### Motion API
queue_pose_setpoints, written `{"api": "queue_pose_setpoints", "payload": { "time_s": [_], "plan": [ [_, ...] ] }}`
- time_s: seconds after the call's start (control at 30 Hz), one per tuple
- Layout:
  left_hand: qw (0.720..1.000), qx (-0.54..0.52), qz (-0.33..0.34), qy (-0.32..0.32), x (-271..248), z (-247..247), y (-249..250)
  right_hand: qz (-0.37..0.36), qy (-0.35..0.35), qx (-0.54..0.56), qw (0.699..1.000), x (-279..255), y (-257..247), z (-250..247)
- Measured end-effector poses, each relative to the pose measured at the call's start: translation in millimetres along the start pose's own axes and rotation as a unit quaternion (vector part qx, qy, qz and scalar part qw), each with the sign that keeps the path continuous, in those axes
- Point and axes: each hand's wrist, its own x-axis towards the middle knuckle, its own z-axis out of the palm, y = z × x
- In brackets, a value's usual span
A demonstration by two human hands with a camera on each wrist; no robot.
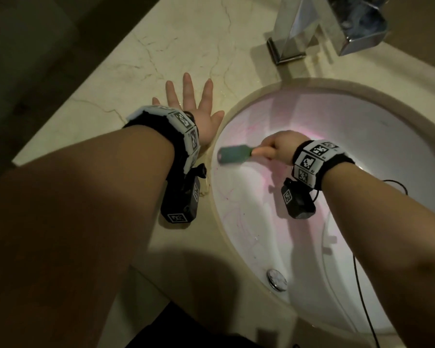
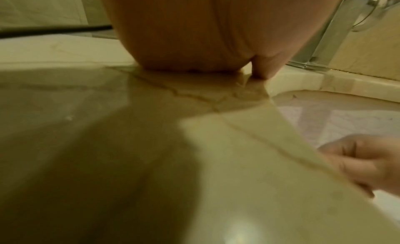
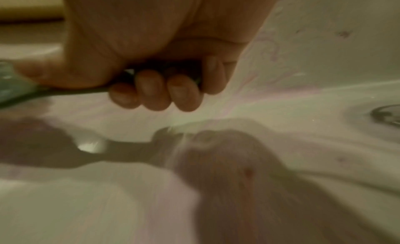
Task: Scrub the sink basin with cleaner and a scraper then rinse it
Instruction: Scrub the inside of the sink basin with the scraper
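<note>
From the head camera, the left hand [image 1: 199, 114] lies flat on the cream veined marble countertop [image 1: 141, 59], its fingers straight and spread, the thumb reaching to just beside the rim of the white oval sink basin [image 1: 362, 136]. It holds nothing. The right hand [image 1: 278, 146] is down inside the basin with its fingers curled round the handle of a grey-green flat-bladed scraper [image 1: 234, 153], whose blade points toward the left wall of the bowl, close to or against it. Thin pink cleaner streaks [image 1: 239, 209] spread over the left and middle of the bowl. The round chrome drain plug [image 1: 276, 283] sits at the near side of the basin, well apart from the scraper. A square chrome faucet [image 1: 312, 28] stands on the counter beyond the basin. Both wrists wear black bands with white marker tiles, and a thin black cable [image 1: 362, 292] trails across the bowl from the right one

From the left wrist camera, the heel of the left hand [image 2: 205, 34] presses on the marble countertop [image 2: 108, 145]; its fingers are hidden behind the palm. At the lower right the right hand [image 2: 357, 162] shows beyond the rim, inside the pink-tinted sink basin [image 2: 346, 121]

From the right wrist camera, the right hand [image 3: 151, 59] is closed tight: the fingertips [image 3: 151, 92] wrap under the dark handle and the thumb lies along it toward the scraper [image 3: 15, 88], whose blade leaves the picture at the left edge. The picture is blurred. Below lies the basin wall [image 3: 324, 68] with faint pink smears, and the drain plug [image 3: 387, 114] shows at the right edge
</note>
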Motion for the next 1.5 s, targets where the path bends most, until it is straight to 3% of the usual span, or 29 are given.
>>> {"api": "queue_pose_setpoints", "payload": {
  "time_s": [0.1, 0.17, 0.23, 0.33, 0.4, 0.47, 0.63, 0.73, 0.87, 0.93, 1.03, 1.13, 1.23, 1.37, 1.5],
  "plan": [
    [1.000, 0.003, 0.009, 0.013, 1.1, 3.2, -2.3, 0.071, 0.108, 0.100, 0.987, -1.9, 10.3, -11.8],
    [1.000, 0.003, 0.013, 0.015, 1.9, 4.1, -3.0, 0.113, 0.129, 0.128, 0.977, -5.0, 14.4, -17.1],
    [1.000, 0.005, 0.013, 0.014, 2.9, 4.1, -3.2, 0.108, 0.109, 0.106, 0.982, -5.5, 14.4, -14.4],
    [1.000, 0.003, 0.013, 0.011, 2.9, 3.8, -2.4, 0.041, 0.011, 0.010, 0.999, -4.0, 3.3, -4.3],
    [1.000, 0.000, 0.015, 0.018, 2.5, 4.9, -2.1, 0.019, -0.010, -0.021, 1.000, -2.1, -3.3, -4.1],
    [1.000, 0.005, 0.019, 0.019, 4.3, 5.7, -3.4, 0.033, 0.016, -0.033, 0.999, -0.9, -1.0, -9.6],
    [0.999, 0.015, 0.022, 0.025, 8.1, 10.1, -4.9, 0.150, 0.096, 0.013, 0.984, -3.7, 27.9, -19.3],
    [1.000, 0.017, 0.018, 0.016, 7.1, 8.0, -3.5, 0.152, 0.082, 0.023, 0.985, -7.9, 27.0, -10.3],
    [1.000, 0.014, 0.013, 0.006, 4.4, 3.0, -1.0, 0.080, -0.028, -0.059, 0.995, -5.8, 4.3, -1.4],
    [1.000, 0.020, 0.011, 0.002, 3.6, 1.6, -0.3, 0.087, -0.017, -0.075, 0.993, -1.2, 1.8, -7.4],
    [0.999, 0.037, 0.013, 0.006, 3.3, 3.0, 0.7, 0.178, 0.052, -0.027, 0.982, 2.8, 26.6, -15.5],
    [0.999, 0.031, 0.019, 0.025, 3.0, 6.5, 0.4, 0.235, 0.074, 0.003, 0.969, 3.7, 50.6, -17.9],
    [0.999, 0.031, 0.023, 0.029, 5.0, 7.5, -1.5, 0.210, 0.065, -0.004, 0.976, -3.9, 47.6, -10.4],
    [0.999, 0.042, 0.019, 0.010, 7.4, 5.5, -1.4, 0.097, -0.001, -0.041, 0.994, -6.0, 17.1, -0.4],
    [0.998, 0.059, 0.028, 0.001, 11.8, 6.9, -4.9, 0.120, 0.031, -0.050, 0.991, 0.7, 22.2, -9.2]
  ]
}}
